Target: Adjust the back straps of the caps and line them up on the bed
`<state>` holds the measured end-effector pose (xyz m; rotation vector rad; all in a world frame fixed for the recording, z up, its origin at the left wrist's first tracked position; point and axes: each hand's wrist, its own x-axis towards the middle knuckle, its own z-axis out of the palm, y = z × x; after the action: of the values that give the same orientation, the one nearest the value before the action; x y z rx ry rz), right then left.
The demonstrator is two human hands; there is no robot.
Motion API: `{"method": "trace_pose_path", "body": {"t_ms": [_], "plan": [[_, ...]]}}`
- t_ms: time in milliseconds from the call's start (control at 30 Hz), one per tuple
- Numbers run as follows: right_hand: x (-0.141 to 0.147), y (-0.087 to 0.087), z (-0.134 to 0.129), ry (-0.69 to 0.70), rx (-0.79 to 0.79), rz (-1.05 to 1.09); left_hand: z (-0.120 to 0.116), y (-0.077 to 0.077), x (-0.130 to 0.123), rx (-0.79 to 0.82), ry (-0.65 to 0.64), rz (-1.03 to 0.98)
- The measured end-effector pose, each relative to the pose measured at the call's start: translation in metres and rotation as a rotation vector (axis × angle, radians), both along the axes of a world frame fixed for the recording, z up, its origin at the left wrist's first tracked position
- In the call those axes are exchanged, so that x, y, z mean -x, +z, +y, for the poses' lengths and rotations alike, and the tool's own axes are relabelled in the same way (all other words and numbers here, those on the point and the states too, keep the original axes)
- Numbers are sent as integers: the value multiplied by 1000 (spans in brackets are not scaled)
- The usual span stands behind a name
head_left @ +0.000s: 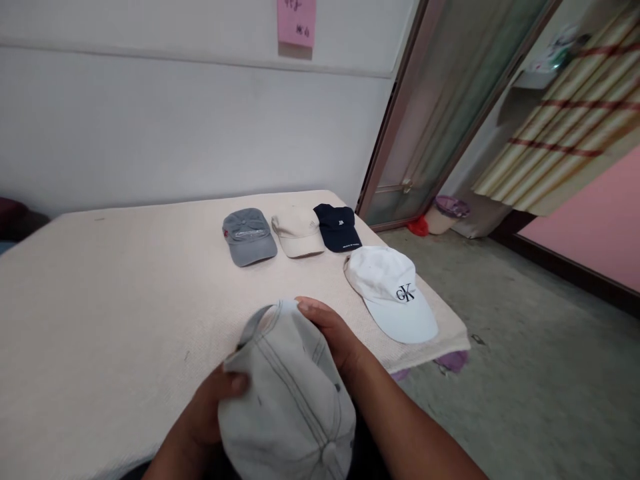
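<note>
A light grey baseball cap [295, 393] with dark stitching is held up close at the bottom middle, its rear strap opening turned away from me. My left hand [213, 400] grips its left edge, thumb on the outside. On the far right edge, my right hand [330, 333] is closed around the rim, most fingers hidden by the cap. Ahead on the pale cover [125, 300] lie a grey cap [249, 235], a beige cap [298, 231] and a navy cap [339, 228] in a row. Nearer, at the right, rests a white cap [393, 293] with black letters.
A white wall [200, 127] with a pink note [297, 23] stands behind the covered surface. The surface's right edge drops to a grey floor [525, 360]. Beyond are a sliding glass door [450, 87], a bin [445, 213] and a striped curtain [565, 127].
</note>
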<state>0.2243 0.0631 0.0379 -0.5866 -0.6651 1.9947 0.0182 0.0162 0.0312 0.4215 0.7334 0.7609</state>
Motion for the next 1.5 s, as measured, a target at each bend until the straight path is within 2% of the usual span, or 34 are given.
{"method": "trace_pose_path", "body": {"t_ms": [100, 200, 333, 433, 500, 567, 667, 733, 933, 1033, 1200, 1367, 1500], "plan": [[-8, -1, -1, 40, -31, -53, 12, -5, 6, 97, 97, -78], [-18, -4, -1, 43, -22, -77, 26, -2, 7, 140, 201, -153], [-27, -10, 8, -105, 12, -40, 43, 6, -3, 90, 216, -142], [-32, -17, 20, -262, 59, 35, 54, 5, -15, 10, 260, -39], [-36, -21, 29, -354, 84, 77, 56, 2, -22, -26, 231, 62], [-41, -25, 37, -421, 99, 91, 54, -1, -29, -29, 131, 129], [-49, -31, 47, -495, 121, 64, 45, -4, -37, -16, -12, 98], [-54, -34, 53, -516, 135, 36, 41, -6, -40, -10, -29, 63], [-65, -36, 66, -557, 85, -46, 53, -16, -47, -8, 146, 68], [-70, -37, 69, -565, 64, -19, 60, -19, -51, 6, 185, 43], [-78, -38, 64, -508, 52, -55, 68, -23, -52, 25, 224, 68], [-82, -39, 54, -367, 13, -87, 76, -27, -55, 23, 288, 115], [-84, -40, 51, -373, -9, -121, 79, -26, -56, 28, 301, 122]]}}
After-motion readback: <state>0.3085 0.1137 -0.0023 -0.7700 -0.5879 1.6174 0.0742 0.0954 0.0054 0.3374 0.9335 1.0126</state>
